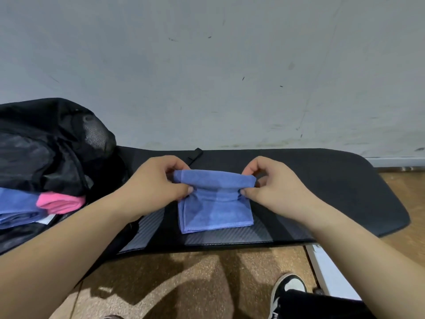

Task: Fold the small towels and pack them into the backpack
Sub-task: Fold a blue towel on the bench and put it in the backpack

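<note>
A small blue towel lies on the black bench in the middle of the view, its far edge lifted and curled toward me. My left hand pinches the towel's far left corner. My right hand pinches the far right corner. The black backpack sits at the left end of the bench, its opening facing me. Folded blue towels and a pink towel lie in that opening.
A grey scuffed wall rises right behind the bench. Brown cork-like floor lies below the bench's front edge. A black and white shoe stands at the lower right, next to a white board.
</note>
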Motion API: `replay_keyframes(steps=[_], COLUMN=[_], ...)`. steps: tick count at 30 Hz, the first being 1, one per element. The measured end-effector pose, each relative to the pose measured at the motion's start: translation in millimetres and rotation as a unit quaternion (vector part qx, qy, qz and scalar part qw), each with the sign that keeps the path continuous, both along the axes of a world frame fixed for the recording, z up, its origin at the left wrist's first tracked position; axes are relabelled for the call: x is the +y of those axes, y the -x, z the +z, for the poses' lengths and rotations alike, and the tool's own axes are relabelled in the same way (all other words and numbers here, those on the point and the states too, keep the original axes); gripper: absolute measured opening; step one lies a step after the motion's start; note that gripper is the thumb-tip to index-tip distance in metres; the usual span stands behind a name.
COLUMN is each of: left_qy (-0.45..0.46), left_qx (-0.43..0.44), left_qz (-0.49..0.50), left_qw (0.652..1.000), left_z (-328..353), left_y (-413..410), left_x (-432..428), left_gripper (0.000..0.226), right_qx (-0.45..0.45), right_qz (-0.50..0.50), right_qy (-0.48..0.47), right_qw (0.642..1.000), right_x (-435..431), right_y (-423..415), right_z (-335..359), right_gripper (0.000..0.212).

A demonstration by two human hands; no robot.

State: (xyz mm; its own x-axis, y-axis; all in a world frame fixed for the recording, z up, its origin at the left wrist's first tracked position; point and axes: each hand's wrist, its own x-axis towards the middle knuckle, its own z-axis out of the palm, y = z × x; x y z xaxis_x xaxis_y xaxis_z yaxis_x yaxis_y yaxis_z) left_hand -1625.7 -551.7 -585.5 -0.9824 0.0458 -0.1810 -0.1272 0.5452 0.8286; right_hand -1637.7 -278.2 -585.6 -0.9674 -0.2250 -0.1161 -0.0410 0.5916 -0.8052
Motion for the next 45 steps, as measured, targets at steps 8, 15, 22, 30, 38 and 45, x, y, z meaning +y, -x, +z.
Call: replay_keyframes(steps=[8, 15, 22, 30, 38, 45], left_qy=[0.133, 0.193, 0.252, 0.003, -0.280, -0.298], left_qx=[0.084, 0.073, -0.049, -0.039, -0.051, -0.078], left_qz=[-0.133, -0.161, -0.200, -0.157, 0.036, -0.011], left_qw=[0.979, 0.965, 0.945, 0.987, 0.958, 0.951], left_z=[-3.4, -9.9, -14.5, 22.9, 38.1, 51.8], left_y=[-31.9, -34.8, -20.7, -25.5, -54.3, -100.8], left_x=[-6.1, -3.3, 5.4, 5.0, -16.5, -46.7], left_gripper=[0.034, 0.010, 0.045, 0.037, 0.069, 0.043], right_qx=[0.025, 0.027, 0.041, -0.124, -0.230, -0.237], right_qz=[0.101, 0.128, 0.115, 0.220, 0.067, -0.016], right_qy=[-0.091, -0.175, -0.219, -0.038, 0.178, 0.290], right_qw=[0.990, 0.976, 0.968, 0.967, 0.955, 0.927], right_x=[14.4, 11.2, -5.0, -24.3, -67.8, -131.9], right_y=[-20.8, -24.5, -16.1, -22.3, -40.8, -69.6], right_z=[-4.3, -8.4, -4.8, 17.5, 40.0, 54.6], right_gripper=[0.037, 0.023, 0.031, 0.041, 0.055, 0.047])
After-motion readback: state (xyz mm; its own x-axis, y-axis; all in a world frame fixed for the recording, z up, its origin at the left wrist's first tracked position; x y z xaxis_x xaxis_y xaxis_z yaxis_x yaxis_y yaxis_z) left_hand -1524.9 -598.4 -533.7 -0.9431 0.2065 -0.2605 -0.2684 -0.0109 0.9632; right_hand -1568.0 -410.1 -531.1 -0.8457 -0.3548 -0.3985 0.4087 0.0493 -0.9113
